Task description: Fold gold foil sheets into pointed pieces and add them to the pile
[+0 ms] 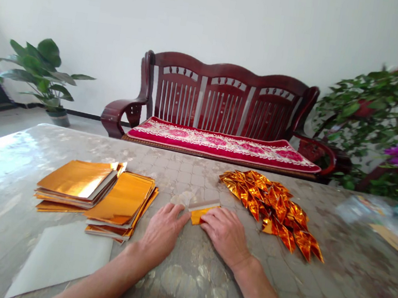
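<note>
A small piece of gold foil paper (196, 216), partly folded with a pale strip along its far edge, lies on the table between my hands. The fingers of my left hand (165, 225) are curled, with thumb and fingertips at the paper's left end. My right hand (223, 231) has its bent fingers on the right end, pressing it against the tabletop and covering part of it. To the right is a heap of folded gold foil pieces (272, 205) with pointed ends. Stacks of flat gold foil sheets (122, 200) sit left of my left hand.
A pale grey sheet (63, 256) lies on the patterned tabletop (180, 288) at the near left. Clear plastic bags (363, 210) and a flat tan strip (389, 237) are at the right edge. Beyond the table stand a wooden bench (223, 98) and potted plants (49, 75).
</note>
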`<state>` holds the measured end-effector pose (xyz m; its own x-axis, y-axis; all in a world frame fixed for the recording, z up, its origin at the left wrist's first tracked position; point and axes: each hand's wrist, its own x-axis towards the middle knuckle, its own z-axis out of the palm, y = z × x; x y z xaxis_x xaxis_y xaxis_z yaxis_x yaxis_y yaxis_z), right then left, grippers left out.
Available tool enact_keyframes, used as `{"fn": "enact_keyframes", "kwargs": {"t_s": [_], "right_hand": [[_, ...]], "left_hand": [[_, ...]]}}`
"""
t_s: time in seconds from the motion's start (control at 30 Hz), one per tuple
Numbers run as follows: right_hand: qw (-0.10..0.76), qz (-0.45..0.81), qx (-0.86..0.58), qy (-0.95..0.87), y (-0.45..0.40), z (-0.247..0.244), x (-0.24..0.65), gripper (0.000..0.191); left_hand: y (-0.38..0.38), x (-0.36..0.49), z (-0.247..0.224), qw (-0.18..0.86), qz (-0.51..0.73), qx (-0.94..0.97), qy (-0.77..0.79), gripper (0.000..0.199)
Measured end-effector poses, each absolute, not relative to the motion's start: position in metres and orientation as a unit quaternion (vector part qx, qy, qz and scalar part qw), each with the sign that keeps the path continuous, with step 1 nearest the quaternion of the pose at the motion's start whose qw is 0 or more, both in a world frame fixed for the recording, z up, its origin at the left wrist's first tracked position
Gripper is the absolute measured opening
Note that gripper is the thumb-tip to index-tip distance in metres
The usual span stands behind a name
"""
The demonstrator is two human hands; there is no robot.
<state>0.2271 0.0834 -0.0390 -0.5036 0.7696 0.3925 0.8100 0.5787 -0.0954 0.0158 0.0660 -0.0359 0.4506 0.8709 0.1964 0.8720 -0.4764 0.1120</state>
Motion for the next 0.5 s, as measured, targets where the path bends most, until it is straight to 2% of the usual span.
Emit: {"fn": "enact_keyframes", "kwargs": {"t_s": [0.13, 0.33, 0.5], "right_hand": [[0.196, -0.07, -0.415, -0.886, 0.084, -0.04, 0.22, 0.006], [0.174, -0.133, -0.413, -0.884, 0.086, -0.044, 0.213, 0.017], [0.176, -0.147, -0.427, -0.875, 0.087, -0.045, 0.211, 0.019]], "left_hand": [[0.067, 0.016, -0.034, -0.001, -0.114, -0.851, -0.513, 0.041], [0.069, 0.016, -0.036, -0.006, -0.127, -0.845, -0.519, 0.041], [0.072, 0.016, -0.038, -0.009, -0.136, -0.843, -0.521, 0.037]]}}
